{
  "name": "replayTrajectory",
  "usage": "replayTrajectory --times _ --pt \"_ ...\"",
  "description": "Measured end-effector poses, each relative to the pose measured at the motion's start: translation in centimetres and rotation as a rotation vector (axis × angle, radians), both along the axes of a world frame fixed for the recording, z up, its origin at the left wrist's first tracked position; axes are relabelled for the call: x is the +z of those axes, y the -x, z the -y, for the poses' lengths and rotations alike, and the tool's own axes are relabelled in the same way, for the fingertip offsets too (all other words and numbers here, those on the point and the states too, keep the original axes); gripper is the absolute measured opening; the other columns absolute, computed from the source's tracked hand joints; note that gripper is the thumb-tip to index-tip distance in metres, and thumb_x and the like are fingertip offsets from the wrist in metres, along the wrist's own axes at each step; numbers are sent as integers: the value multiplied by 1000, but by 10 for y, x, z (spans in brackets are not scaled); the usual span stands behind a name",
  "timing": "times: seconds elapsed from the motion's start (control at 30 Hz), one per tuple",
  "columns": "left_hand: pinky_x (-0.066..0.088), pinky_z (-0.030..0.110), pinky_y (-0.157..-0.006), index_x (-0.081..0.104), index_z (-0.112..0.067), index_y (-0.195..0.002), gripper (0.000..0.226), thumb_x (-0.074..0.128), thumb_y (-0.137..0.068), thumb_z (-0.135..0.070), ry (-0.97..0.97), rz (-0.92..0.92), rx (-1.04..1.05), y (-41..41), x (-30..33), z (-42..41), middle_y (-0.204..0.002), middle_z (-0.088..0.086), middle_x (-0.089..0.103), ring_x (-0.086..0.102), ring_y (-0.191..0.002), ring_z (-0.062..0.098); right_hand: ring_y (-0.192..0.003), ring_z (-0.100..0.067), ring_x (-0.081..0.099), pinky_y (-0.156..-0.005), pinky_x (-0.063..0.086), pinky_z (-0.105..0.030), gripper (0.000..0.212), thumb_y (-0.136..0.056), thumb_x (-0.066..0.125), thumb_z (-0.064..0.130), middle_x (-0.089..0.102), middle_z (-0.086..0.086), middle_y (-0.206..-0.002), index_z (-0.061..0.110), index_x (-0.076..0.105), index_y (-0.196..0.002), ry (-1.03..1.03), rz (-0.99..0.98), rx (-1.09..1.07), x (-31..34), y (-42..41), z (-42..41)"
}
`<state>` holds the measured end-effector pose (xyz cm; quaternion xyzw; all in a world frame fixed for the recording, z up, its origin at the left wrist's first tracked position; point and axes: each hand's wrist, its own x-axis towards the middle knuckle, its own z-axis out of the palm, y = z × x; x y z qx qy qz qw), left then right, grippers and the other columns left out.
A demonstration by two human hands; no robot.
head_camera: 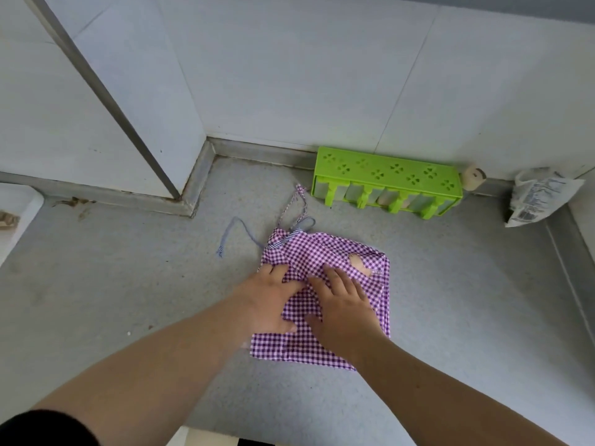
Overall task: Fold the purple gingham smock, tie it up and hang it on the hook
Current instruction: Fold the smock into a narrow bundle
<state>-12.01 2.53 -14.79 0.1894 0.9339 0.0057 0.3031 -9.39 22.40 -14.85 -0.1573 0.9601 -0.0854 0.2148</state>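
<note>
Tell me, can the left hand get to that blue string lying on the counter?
Probably yes. The left hand presses flat on the gingham smock, and the blue string lies loose on the bare counter just beyond it, to its left. Nothing sits between them.

Both arms reach forward, left hand (273, 300) and right hand (343, 304) lying flat, fingers spread.

even, soft daylight fills the view, cool and slightly bluish, with no hard glare. shadows are faint: a thin one lies under the green rack (388, 183) and along the wall base. wide-angle bending curves the wall lines near the edges. detail is soft throughout, and the forearms nearest the camera blur slightly.
</note>
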Motion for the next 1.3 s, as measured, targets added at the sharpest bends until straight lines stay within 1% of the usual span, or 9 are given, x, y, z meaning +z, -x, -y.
replayTrajectory --times 0.1,0.17,0.27,0.33,0.43,0.63,0.77,1.0,1.3 --pt "41 41 -117 44 -32 -151 64 60 -96 -60 -149 -66 127 16 7 17 -155 -4 37 42 -140 21 -158 -22 -17 -126 -7 -54 87 -94 22 79 -20 2 -171 37 -13 -161 -105 40 15 -27 7 -14" --pt "43 39 -115 49 -27 -146 48 56 -102 -47 -216 -148 244 33 9 29 -152 -6 41 47 -137 19 -156 -21 -21 -125 -11 -55 87 -93 14 82 -23 3 -170 38 -19 -160 -124 6 36 -36 4 -25" --pt "37 43 -120 43 -27 -153 52 56 -103 -28 -166 -185 337 63 5 49 -162 -2 39 39 -146 24 -155 -21 -25 -125 -13 -53 86 -94 10 83 -27 4 -168 38 -21 -160 -140 -14 42 -45 -3 -35" --pt "33 45 -124 36 -31 -159 65 59 -99 -22 -83 -133 324 77 -1 59 -169 -2 30 31 -153 27 -158 -24 -11 -126 -6 -53 85 -95 14 82 -15 3 -170 36 -8 -163 -110 -69 24 -50 -6 -37" --pt "30 47 -124 33 -36 -160 70 63 -97 -37 -43 -102 284 88 -12 62 -167 -2 28 29 -152 28 -157 -27 15 -121 9 -55 84 -96 22 80 13 -2 -171 30 17 -164 -107 -90 4 -58 -7 -36" --pt "28 46 -121 44 -36 -149 66 62 -89 -56 -147 -153 235 92 -22 38 -153 -2 38 35 -142 26 -154 -27 25 -118 15 -54 84 -95 27 79 24 -2 -168 29 24 -163 -123 -144 8 -63 -7 -37" --pt "27 44 -121 43 -33 -152 66 57 -92 -56 -230 -159 247 95 -23 35 -155 -6 38 35 -143 23 -154 -27 27 -118 15 -53 84 -95 29 79 26 -3 -168 30 24 -163 -128 -148 6 -63 -7 -36" --pt "12 43 -125 37 -37 -161 62 48 -101 -51 -222 -123 -80 109 -18 33 -171 -13 27 19 -156 15 -152 -25 29 -117 15 -53 83 -95 30 78 33 -4 -166 28 29 -162 -145 -140 11 -58 -6 -34" --pt "35 42 -116 59 -24 -135 43 52 -99 -46 -63 -277 -185 109 -18 62 -141 -2 51 43 -131 21 -155 -23 16 -120 7 -53 84 -96 25 80 24 -2 -169 30 24 -163 -156 -126 3 -57 -6 -34"
